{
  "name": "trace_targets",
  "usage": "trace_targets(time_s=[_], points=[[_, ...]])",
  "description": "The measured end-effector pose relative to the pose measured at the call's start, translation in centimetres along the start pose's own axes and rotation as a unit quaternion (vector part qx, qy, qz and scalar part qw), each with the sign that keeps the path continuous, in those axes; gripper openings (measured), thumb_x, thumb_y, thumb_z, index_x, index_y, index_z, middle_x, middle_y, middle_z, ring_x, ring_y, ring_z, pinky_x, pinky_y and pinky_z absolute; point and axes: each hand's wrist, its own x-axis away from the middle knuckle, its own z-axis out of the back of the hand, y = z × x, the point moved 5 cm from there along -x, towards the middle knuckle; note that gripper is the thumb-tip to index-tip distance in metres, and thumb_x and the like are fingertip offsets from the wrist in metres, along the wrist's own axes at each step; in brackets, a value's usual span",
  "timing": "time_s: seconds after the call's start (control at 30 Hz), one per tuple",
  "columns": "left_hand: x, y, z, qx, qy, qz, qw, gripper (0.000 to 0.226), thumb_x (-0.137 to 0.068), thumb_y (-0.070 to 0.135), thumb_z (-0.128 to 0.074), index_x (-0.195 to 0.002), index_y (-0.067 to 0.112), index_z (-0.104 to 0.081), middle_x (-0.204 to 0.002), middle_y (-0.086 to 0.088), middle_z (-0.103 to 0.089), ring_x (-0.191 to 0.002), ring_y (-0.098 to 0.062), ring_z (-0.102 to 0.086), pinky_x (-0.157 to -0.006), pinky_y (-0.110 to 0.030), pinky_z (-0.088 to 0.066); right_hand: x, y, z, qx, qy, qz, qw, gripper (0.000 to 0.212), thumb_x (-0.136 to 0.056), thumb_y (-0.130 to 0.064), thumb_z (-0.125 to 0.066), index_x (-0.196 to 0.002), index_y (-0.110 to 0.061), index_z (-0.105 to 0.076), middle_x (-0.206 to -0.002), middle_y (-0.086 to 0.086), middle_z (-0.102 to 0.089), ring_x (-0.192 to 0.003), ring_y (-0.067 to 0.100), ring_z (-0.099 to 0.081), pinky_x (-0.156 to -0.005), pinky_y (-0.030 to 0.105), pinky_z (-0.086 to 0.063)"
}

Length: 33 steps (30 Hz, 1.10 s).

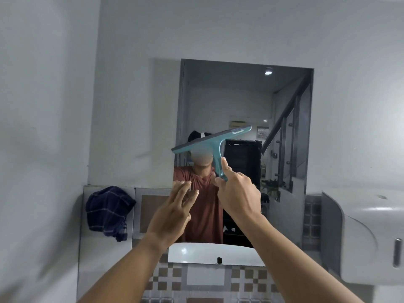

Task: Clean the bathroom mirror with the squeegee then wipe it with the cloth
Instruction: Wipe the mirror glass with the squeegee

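A rectangular mirror (242,101) hangs on the white wall straight ahead. My right hand (237,193) grips the handle of a teal squeegee (213,143), index finger stretched up along the handle. Its blade is tilted, left end lower, and lies across the middle of the glass. My left hand (175,212) is raised at the mirror's lower left edge with straight fingers, fingertips at the glass. A dark blue checked cloth (108,212) hangs on the wall left of the mirror.
A white paper dispenser (369,241) juts from the wall at the right. Below the mirror sits a white ledge (209,252), with checkered tiles (209,281) under it. A person in a reddish shirt is reflected in the glass.
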Motion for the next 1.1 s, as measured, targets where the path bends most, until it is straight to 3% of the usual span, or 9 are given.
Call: trace_targets(time_s=[0.17, 0.23, 0.4, 0.53, 0.7, 0.77, 0.87, 1.0, 1.1], points=[[0.2, -0.1, -0.1, 0.008, 0.010, -0.008, 1.000, 0.082, -0.077, 0.022, -0.084, -0.149, 0.012, -0.046, -0.154, -0.016, -0.039, -0.148, -0.032, -0.033, -0.103, -0.042, -0.053, -0.5, 2.5, 1.7, 0.085, -0.001, 0.029, 0.996, 0.054, -0.103, -0.046, -0.048, -0.154, -0.040, -0.032, -0.093, -0.001, -0.063, -0.065, 0.019, -0.057, -0.044, 0.027, -0.027], [0.4, -0.1, -0.2, 0.012, 0.019, -0.005, 1.000, 0.078, -0.078, 0.023, -0.084, -0.146, 0.010, -0.049, -0.152, -0.015, -0.042, -0.146, -0.031, -0.036, -0.103, -0.041, -0.053, -0.6, 3.5, 2.3, 0.117, 0.000, 0.043, 0.992, 0.053, -0.103, -0.046, -0.049, -0.154, -0.041, -0.033, -0.083, -0.005, -0.052, -0.060, 0.015, -0.049, -0.044, 0.027, -0.031], [0.7, 0.0, -0.6, 0.004, 0.037, 0.001, 0.999, 0.076, -0.080, 0.023, -0.082, -0.146, 0.006, -0.049, -0.149, -0.015, -0.045, -0.144, -0.029, -0.037, -0.111, -0.036, -0.039, -0.5, 5.0, 4.3, 0.157, -0.043, 0.072, 0.984, 0.055, -0.105, -0.031, -0.038, -0.157, -0.043, -0.022, -0.089, -0.002, -0.049, -0.072, 0.019, -0.050, -0.061, 0.035, -0.051], [0.6, 0.0, -0.5, 0.010, 0.037, -0.003, 0.999, 0.074, -0.081, 0.022, -0.081, -0.146, 0.006, -0.049, -0.149, -0.015, -0.046, -0.146, -0.030, -0.036, -0.108, -0.037, -0.046, -1.2, 6.3, 5.2, 0.197, -0.069, 0.071, 0.975, 0.068, -0.100, -0.017, -0.040, -0.156, -0.047, -0.018, -0.098, -0.003, -0.051, -0.085, 0.018, -0.054, -0.064, 0.032, -0.047], [0.1, -0.1, 0.7, 0.043, 0.068, -0.016, 0.997, 0.055, -0.090, 0.027, -0.070, -0.140, 0.012, -0.054, -0.142, -0.011, -0.051, -0.134, -0.029, -0.049, -0.101, -0.040, -0.054, -2.2, 7.3, 7.4, 0.211, -0.088, 0.088, 0.970, 0.061, -0.100, -0.028, -0.044, -0.157, -0.039, -0.024, -0.131, 0.005, -0.052, -0.116, 0.028, -0.052, -0.094, 0.044, -0.045], [-0.8, -0.6, 1.7, 0.064, 0.098, -0.008, 0.993, 0.039, -0.099, 0.030, -0.053, -0.135, 0.016, -0.055, -0.140, -0.007, -0.051, -0.127, -0.026, -0.051, -0.102, -0.040, -0.052, -2.7, 8.3, 7.7, 0.246, -0.072, 0.101, 0.961, 0.062, -0.103, -0.024, -0.041, -0.157, -0.043, -0.018, -0.128, 0.004, -0.051, -0.112, 0.024, -0.052, -0.095, 0.040, -0.046], [-3.2, -1.2, 3.7, 0.057, 0.128, 0.004, 0.990, 0.037, -0.100, 0.032, -0.051, -0.130, 0.012, -0.058, -0.137, -0.008, -0.050, -0.125, -0.027, -0.049, -0.101, -0.043, -0.052, -3.4, 10.2, 7.9, 0.244, -0.048, 0.101, 0.963, 0.063, -0.103, -0.022, -0.040, -0.156, -0.048, -0.017, -0.123, 0.003, -0.053, -0.111, 0.023, -0.053, -0.094, 0.040, -0.048], [-6.8, -1.2, 6.5, 0.026, 0.125, 0.012, 0.992, 0.053, -0.094, 0.029, -0.061, -0.142, 0.010, -0.050, -0.145, -0.015, -0.043, -0.134, -0.035, -0.041, -0.099, -0.049, -0.052, -3.8, 12.3, 8.3, 0.236, -0.030, 0.092, 0.967, 0.069, -0.101, -0.016, -0.042, -0.155, -0.050, -0.016, -0.117, 0.003, -0.053, -0.106, 0.022, -0.054, -0.089, 0.038, -0.047], [-8.8, -1.1, 7.4, 0.000, 0.096, 0.003, 0.995, 0.070, -0.091, 0.032, -0.066, -0.152, 0.013, -0.038, -0.156, -0.016, -0.031, -0.146, -0.038, -0.027, -0.110, -0.050, -0.041, -3.6, 14.1, 8.7, 0.231, -0.028, 0.078, 0.970, 0.072, -0.100, -0.012, -0.044, -0.156, -0.050, -0.016, -0.115, 0.003, -0.053, -0.104, 0.023, -0.055, -0.088, 0.039, -0.048]])
